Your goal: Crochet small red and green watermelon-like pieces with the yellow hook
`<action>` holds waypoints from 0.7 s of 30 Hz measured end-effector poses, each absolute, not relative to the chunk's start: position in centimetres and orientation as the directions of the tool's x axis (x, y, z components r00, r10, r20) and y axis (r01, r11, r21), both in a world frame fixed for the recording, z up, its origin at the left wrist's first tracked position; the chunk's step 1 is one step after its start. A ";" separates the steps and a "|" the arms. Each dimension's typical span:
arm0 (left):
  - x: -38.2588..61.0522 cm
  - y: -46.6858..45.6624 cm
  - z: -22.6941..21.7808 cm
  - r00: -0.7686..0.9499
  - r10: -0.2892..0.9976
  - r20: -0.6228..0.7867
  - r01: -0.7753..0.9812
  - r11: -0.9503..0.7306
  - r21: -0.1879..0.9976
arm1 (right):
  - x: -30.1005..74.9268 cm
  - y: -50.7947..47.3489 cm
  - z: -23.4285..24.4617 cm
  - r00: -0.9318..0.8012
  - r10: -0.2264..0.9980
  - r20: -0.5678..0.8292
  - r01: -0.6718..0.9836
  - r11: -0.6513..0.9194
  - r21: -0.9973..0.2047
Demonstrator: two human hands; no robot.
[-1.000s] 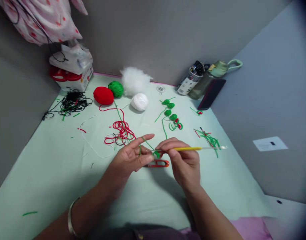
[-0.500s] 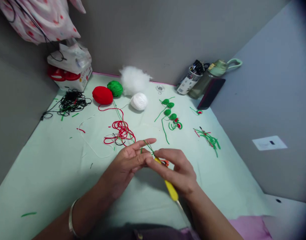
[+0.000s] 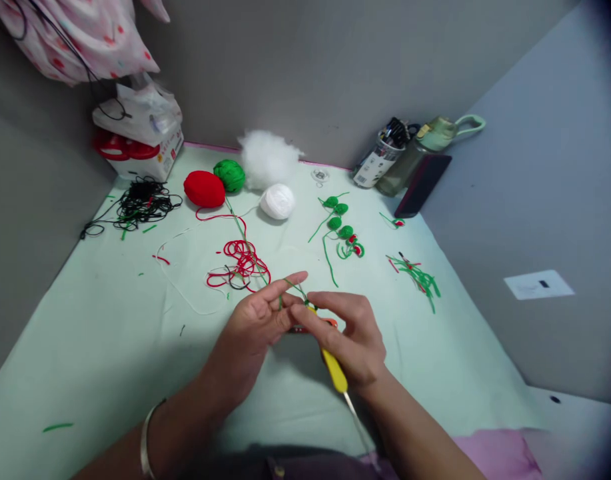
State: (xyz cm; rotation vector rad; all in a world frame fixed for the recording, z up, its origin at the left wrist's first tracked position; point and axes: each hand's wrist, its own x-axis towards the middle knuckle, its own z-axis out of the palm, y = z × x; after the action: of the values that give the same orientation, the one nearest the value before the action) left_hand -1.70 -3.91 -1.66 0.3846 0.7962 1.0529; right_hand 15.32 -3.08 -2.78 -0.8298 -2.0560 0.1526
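My left hand (image 3: 258,323) pinches a small green crochet piece, with the green yarn strand (image 3: 242,237) looped over its raised forefinger. My right hand (image 3: 352,337) grips a yellow-handled crochet hook (image 3: 334,371), its tip at the green piece between the two hands and its handle pointing back toward me. The strand runs back across the pale green cloth (image 3: 110,333) to a green yarn ball (image 3: 230,175). An orange thread snipper (image 3: 330,323) lies just under my fingers, mostly hidden.
Red yarn ball (image 3: 204,189), white yarn ball (image 3: 278,201) and a stuffing tuft (image 3: 268,159) sit at the back. Loose red yarn (image 3: 240,263), black yarn tangle (image 3: 140,203), finished green pieces (image 3: 341,227), green scraps (image 3: 418,277), a tissue box (image 3: 145,150), cup, bottle and phone (image 3: 422,187) surround.
My right hand turned the hook from pointing sideways to the right to pointing back toward me, with its tip staying at the green piece. The left hand stayed almost still.
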 end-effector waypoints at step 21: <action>-2.7 -3.5 -2.0 0.288 0.869 -0.403 -0.533 0.495 0.686 | 15.7 -1.4 -2.3 -0.220 0.926 0.305 -0.134 0.281 -0.950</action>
State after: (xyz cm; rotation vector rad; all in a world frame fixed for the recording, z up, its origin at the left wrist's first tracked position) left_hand -2.67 -3.49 -1.96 0.4686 0.8405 0.9830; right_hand 15.71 -1.35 -2.31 -0.7882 -1.4318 1.1946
